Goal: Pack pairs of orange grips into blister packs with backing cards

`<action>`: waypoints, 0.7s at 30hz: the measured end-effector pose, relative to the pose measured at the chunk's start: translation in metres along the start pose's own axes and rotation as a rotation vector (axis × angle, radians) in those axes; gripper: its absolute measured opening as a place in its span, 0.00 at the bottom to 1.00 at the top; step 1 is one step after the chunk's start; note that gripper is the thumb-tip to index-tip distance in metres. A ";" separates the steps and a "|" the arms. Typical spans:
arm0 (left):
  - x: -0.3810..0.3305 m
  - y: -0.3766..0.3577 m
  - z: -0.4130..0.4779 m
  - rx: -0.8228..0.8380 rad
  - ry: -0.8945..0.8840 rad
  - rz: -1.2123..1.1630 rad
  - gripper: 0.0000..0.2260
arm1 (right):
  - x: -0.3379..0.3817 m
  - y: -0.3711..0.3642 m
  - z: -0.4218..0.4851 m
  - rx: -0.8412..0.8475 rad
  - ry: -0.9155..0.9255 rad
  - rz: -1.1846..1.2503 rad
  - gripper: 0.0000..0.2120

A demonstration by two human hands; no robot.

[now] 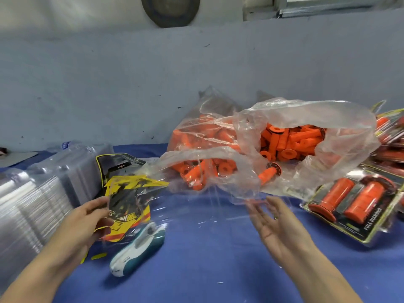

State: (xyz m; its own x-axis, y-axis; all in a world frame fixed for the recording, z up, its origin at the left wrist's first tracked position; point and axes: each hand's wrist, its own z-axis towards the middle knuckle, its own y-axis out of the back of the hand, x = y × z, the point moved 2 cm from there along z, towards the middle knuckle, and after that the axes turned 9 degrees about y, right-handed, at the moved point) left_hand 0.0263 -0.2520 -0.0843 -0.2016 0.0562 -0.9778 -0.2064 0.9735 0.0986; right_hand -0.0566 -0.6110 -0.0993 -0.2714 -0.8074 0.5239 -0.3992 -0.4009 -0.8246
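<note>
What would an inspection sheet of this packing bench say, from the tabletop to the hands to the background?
Surface: blue table cover.
Job's things: orange grips heaped in a clear bag; stacked clear blister shells at left; finished packs at right.
Clutter: white-and-teal stapler lying beside the left hand.
Hands: left hand holds a backing card; right hand open, fingers straight, by the bag's edge.
Cables: nothing seen.
Surroundings: grey-blue wall; round dark object high on it.
</note>
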 end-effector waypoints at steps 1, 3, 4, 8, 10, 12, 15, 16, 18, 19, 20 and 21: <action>-0.005 -0.001 -0.002 0.009 -0.011 -0.035 0.12 | -0.002 -0.006 -0.003 0.046 -0.055 0.023 0.05; -0.014 0.002 -0.006 0.012 -0.053 -0.077 0.12 | 0.002 -0.022 -0.008 0.105 -0.117 0.042 0.06; -0.018 0.005 -0.007 0.000 -0.077 -0.106 0.12 | 0.009 -0.031 -0.007 0.124 -0.107 0.016 0.07; -0.029 0.020 -0.008 -0.030 -0.126 -0.291 0.12 | 0.061 -0.093 -0.005 0.221 0.166 -0.311 0.08; -0.031 0.020 -0.009 0.004 -0.111 -0.359 0.12 | 0.092 -0.137 -0.008 0.295 0.324 -0.473 0.07; -0.031 0.018 -0.012 0.054 -0.112 -0.373 0.13 | 0.117 -0.182 -0.016 0.380 0.533 -0.683 0.09; -0.031 0.015 -0.018 0.070 -0.110 -0.352 0.12 | 0.129 -0.235 -0.035 0.539 0.876 -0.989 0.13; -0.031 0.012 -0.020 0.064 -0.100 -0.339 0.12 | 0.123 -0.247 -0.041 0.632 0.935 -1.072 0.13; -0.028 0.007 -0.024 0.061 -0.075 -0.324 0.12 | 0.099 -0.258 -0.049 0.829 0.942 -1.218 0.15; -0.027 0.005 -0.025 0.066 -0.060 -0.321 0.11 | 0.081 -0.255 -0.051 0.933 0.938 -1.293 0.15; -0.026 0.003 -0.026 0.073 -0.047 -0.310 0.11 | 0.060 -0.247 -0.052 1.035 0.942 -1.372 0.13; -0.024 0.002 -0.026 0.072 -0.042 -0.281 0.11 | 0.038 -0.233 -0.050 1.121 0.940 -1.470 0.12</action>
State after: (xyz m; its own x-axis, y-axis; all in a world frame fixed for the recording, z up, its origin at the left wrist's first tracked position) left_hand 0.0061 -0.2567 -0.0559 -0.1064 -0.2102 -0.9718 -0.1798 0.9654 -0.1891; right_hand -0.0176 -0.5268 0.1240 -0.7290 0.5607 0.3927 -0.1983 -0.7221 0.6628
